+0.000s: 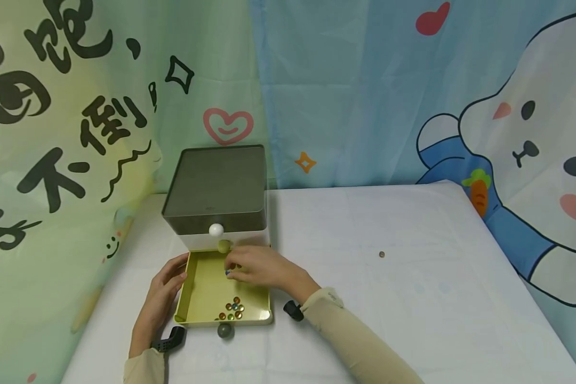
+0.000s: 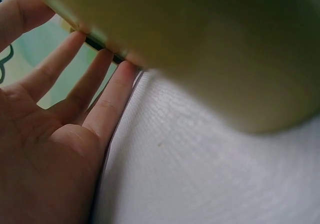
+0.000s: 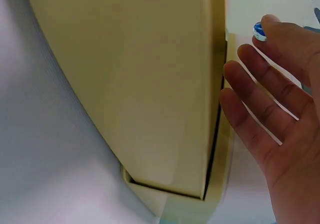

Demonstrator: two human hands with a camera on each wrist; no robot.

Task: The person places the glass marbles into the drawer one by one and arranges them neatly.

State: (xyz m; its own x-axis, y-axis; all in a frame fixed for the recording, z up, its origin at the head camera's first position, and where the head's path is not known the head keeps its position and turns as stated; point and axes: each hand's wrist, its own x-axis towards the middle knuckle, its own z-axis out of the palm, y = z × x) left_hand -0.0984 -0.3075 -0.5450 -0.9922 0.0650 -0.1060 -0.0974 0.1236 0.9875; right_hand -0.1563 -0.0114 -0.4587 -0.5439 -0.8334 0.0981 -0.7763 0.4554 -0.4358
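A yellow-green drawer (image 1: 206, 282) stands pulled out of a small box (image 1: 216, 181) with a grey lid. My right hand (image 1: 261, 269) is over the drawer's back right part, pinching a blue-and-white marble (image 3: 259, 31) between thumb and index finger. Its other fingers are spread in the right wrist view. Several amber, green and blue marbles (image 1: 234, 308) lie near the drawer's front. At the drawer's left wall is my left hand (image 1: 163, 293); in the left wrist view its extended fingertips (image 2: 127, 71) touch the drawer's outside.
A brown marble (image 1: 381, 254) lies alone on the white tablecloth (image 1: 413, 309), to the right. The box has a white knob (image 1: 216, 230) and a green knob (image 1: 224, 246); a dark knob (image 1: 225, 330) is on the drawer's front. A printed curtain (image 1: 345, 96) hangs behind.
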